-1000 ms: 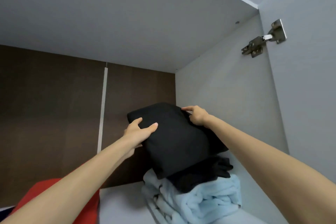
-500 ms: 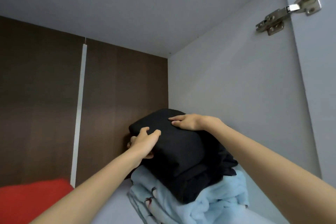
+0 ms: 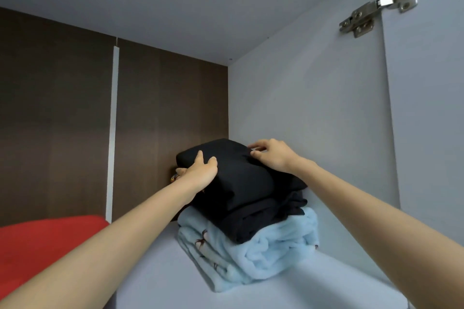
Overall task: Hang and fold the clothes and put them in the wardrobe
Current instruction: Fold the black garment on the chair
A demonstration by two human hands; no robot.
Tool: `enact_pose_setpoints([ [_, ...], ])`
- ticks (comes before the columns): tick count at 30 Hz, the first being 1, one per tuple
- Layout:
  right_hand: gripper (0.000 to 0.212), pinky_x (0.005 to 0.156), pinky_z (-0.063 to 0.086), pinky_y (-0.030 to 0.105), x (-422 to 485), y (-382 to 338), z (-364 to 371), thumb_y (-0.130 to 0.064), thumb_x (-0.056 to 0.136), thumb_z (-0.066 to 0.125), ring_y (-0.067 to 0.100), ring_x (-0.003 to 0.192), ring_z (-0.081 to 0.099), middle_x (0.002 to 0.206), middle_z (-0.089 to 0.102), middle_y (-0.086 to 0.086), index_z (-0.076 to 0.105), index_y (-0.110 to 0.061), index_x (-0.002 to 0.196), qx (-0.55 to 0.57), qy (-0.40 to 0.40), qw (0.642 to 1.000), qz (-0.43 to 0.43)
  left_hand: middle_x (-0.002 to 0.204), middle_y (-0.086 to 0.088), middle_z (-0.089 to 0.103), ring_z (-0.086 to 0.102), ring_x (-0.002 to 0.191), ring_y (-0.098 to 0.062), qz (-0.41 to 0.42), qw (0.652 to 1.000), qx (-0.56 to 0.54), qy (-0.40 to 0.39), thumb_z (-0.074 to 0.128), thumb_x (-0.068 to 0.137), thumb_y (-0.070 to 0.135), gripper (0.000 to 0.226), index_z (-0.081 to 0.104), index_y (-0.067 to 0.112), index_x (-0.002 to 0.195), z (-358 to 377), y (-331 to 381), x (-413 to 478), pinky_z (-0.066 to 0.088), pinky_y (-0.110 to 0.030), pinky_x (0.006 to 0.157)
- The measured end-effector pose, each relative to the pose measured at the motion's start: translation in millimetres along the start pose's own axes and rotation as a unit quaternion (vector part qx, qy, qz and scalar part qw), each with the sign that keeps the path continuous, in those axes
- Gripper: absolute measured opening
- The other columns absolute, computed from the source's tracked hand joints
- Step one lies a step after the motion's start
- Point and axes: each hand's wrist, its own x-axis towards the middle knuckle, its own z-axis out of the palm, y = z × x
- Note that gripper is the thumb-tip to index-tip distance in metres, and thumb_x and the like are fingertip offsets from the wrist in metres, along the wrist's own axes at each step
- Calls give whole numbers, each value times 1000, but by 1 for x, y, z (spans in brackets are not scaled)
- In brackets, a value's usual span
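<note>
Since a second ago the black folded garment (image 3: 241,178) has come down from a raised tilt and now lies on top of the pile, and the right hand (image 3: 272,155) has changed from a flat palm to bent fingers.

The left hand (image 3: 200,173) grips the garment's left edge, thumb on top and the other fingers curled round underneath. The right hand rests on the upper right part of the garment, with thumb and forefinger close together on the cloth; whether they pinch a fold cannot be told. Both forearms are bare and reach in from the lower corners.

The black garment is a smooth, matte, thick rectangular bundle with rounded folded edges. It lies directly on a second dark garment (image 3: 271,218), more loosely folded and creased. Under both is a pale blue fleece (image 3: 263,253), plush and fluffy, rolled into soft layers and printed with small dark figures too small to make out.

The pile stands on a smooth grey wardrobe shelf (image 3: 175,278), in its right back corner, close to the plain grey side wall (image 3: 313,108). To the left on the same shelf lies a flat red cloth (image 3: 45,241). The back panel (image 3: 55,108) is dark brown with wood grain, crossed by a narrow white upright strip (image 3: 114,120). At upper right a shiny metal hinge (image 3: 376,5) joins the side wall to the grey door (image 3: 426,108).
</note>
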Motion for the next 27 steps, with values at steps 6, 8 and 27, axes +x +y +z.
enact_pose_setpoints([
  [6,40,102,43,39,-51,-5,-26,-36,96,51,21,114,57,134,56,-1,49,-33,136,12,30,999,-33,150,-8,33,28,138,-34,97,993,57,22,26,100,47,57,2,38,151,-4,11,-47,24,-47,113],
  [8,40,102,43,39,-71,-4,-34,-35,95,51,20,113,58,133,56,-3,49,-34,136,20,29,999,-39,111,1,58,51,114,-27,144,987,63,35,29,100,43,57,5,36,152,-5,14,-69,38,-41,101],
  [27,28,61,39,4,-335,15,-96,-21,93,52,-3,74,55,91,60,-22,64,-29,117,197,87,976,-39,128,4,55,51,114,-13,171,972,-111,120,41,99,25,38,44,33,136,51,29,-344,42,-31,97],
])
